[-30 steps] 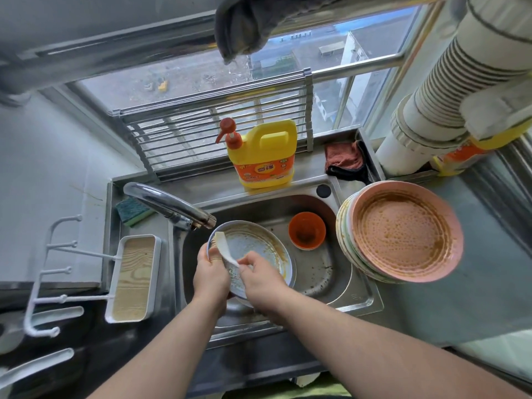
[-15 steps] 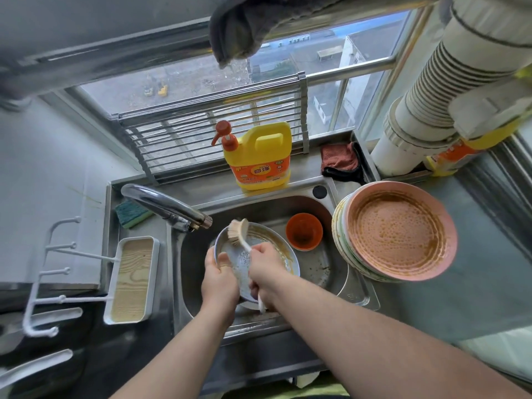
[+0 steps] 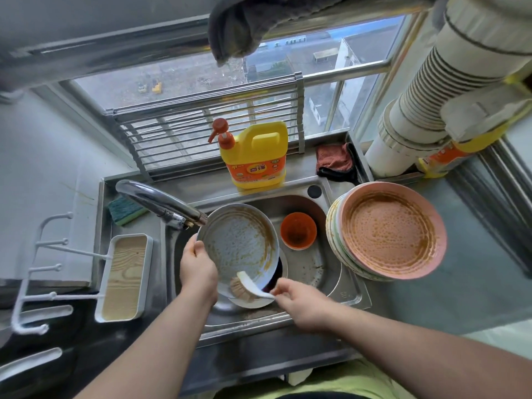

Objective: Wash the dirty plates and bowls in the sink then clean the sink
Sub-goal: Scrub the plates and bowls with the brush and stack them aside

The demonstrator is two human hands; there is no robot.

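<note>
Bare forearms, no sleeves — pale yellow-green garment [image 3: 339, 381] below

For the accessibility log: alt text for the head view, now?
Over a steel sink, the left hand grips a sauce-smeared plate while the right hand holds a brush to its lower edge. Dirty plates sit stacked to the right.

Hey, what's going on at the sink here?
A person is washing dishes. The left hand grips the rim of a round pale-blue plate smeared with brown sauce, tilted over the steel sink. The right hand pinches the white handle of a bristle dish brush, scrubbing the plate's lower edge. A small orange bowl sits in the basin, and a stack of dirty plates topped by a pink one sits beside it.
</note>
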